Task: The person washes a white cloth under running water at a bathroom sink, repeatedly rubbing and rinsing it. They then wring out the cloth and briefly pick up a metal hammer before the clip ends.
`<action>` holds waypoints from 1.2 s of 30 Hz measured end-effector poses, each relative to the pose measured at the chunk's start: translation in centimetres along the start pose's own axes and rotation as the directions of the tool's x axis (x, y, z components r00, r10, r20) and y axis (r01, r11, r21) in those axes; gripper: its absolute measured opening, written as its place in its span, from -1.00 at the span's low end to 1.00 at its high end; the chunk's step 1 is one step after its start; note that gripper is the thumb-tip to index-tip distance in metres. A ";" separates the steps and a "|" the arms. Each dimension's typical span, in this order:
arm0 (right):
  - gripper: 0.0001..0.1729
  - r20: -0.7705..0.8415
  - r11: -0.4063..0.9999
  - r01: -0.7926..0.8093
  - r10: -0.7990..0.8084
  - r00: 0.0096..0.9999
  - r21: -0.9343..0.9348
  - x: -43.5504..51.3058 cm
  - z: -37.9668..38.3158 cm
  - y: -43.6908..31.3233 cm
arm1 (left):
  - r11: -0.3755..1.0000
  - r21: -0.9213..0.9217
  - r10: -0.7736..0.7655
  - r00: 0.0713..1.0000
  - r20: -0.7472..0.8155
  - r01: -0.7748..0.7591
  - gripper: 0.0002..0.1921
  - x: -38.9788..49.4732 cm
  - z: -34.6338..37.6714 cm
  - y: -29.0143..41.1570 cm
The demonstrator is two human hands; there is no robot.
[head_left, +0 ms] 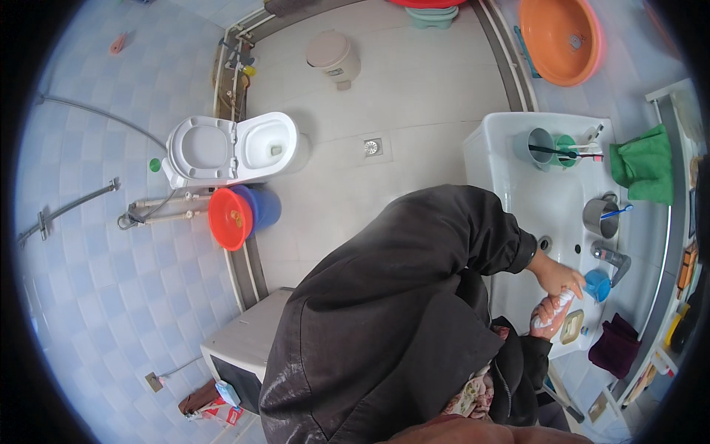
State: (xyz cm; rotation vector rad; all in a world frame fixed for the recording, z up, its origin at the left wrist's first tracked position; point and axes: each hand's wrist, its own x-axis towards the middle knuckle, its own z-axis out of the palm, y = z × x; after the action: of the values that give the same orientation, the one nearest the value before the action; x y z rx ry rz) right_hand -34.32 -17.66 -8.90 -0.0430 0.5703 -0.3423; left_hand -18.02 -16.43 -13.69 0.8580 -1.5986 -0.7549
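Note:
Over the white washbasin (518, 188), both hands meet on a white cloth (563, 299) that looks bunched or twisted into a short roll. My left hand (557, 277) closes over its upper end. My right hand (546, 319) wraps its fingers around the lower end. A blue plastic cup (597, 284) stands on the basin ledge just beside my left hand. Close to my right hand sits a beige soap dish (572, 327). The grey faucet (610, 256) lies beyond the hands. Dark jacket sleeves (499, 244) reach down to both wrists.
Cups with toothbrushes (537, 149) and a metal mug (601, 218) stand on the basin. A green towel (642, 166) and a dark purple cloth (615, 345) hang from a rail. Behind are a toilet (266, 141), a red basin (224, 219) by a blue bucket (266, 208), and a lidded bin (334, 58).

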 end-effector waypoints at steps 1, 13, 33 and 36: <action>-0.59 0.118 0.998 -0.053 0.049 0.992 0.025 -0.3 0.2 0.2 | 0.993 -0.092 0.080 0.995 0.060 -0.075 -0.48 0.2 0.0 0.8; -0.66 0.175 0.949 -0.313 0.313 0.933 -0.028 -2.9 1.5 2.5 | 0.810 0.434 0.260 0.905 0.338 -0.395 -0.74 -1.8 -4.0 6.6; -0.26 0.388 -0.904 -0.026 -0.209 0.898 -0.426 3.0 -1.1 3.8 | 0.467 0.272 -0.805 0.278 0.524 0.841 -0.83 -2.5 3.2 -8.5; -0.52 0.340 -0.869 -0.089 -0.283 0.897 -0.487 4.2 -2.7 3.0 | 0.368 0.165 -0.856 0.264 0.445 0.915 -0.87 -2.8 1.9 -7.9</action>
State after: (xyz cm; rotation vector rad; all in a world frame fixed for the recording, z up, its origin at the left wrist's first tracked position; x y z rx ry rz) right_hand -31.52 -16.04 -13.73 -2.7088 0.9052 0.0840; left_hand -18.46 -18.19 -22.11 1.6195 -1.2970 -2.0163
